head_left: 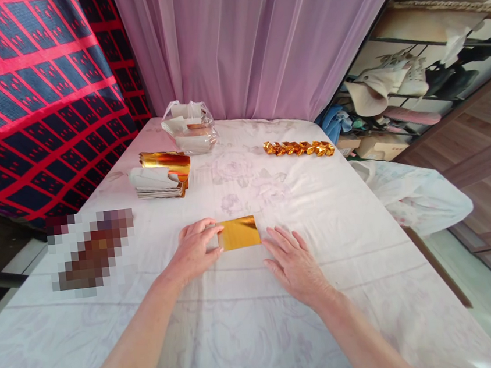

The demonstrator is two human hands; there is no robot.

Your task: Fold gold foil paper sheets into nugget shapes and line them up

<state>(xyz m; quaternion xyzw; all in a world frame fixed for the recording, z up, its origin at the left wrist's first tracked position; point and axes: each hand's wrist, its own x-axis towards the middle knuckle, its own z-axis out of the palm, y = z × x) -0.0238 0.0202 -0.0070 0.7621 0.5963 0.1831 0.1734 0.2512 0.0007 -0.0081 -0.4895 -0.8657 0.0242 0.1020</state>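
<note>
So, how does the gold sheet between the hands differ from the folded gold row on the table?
The gold sheet looks flat and smooth, while the folded row is bumpy. The sheet is a short rectangle; the row is longer and narrower. The left hand touches the sheet; no hand touches the row. Both are shiny gold and lie on the tablecloth.

Ahead of the right hand (292,264), the table (341,221) leaves a passage up to the foil chain (298,148). Far left, the paper stack (155,180) and plastic bag (197,140) stand in the way; the curtain (235,44) rises behind the far edge.
</note>
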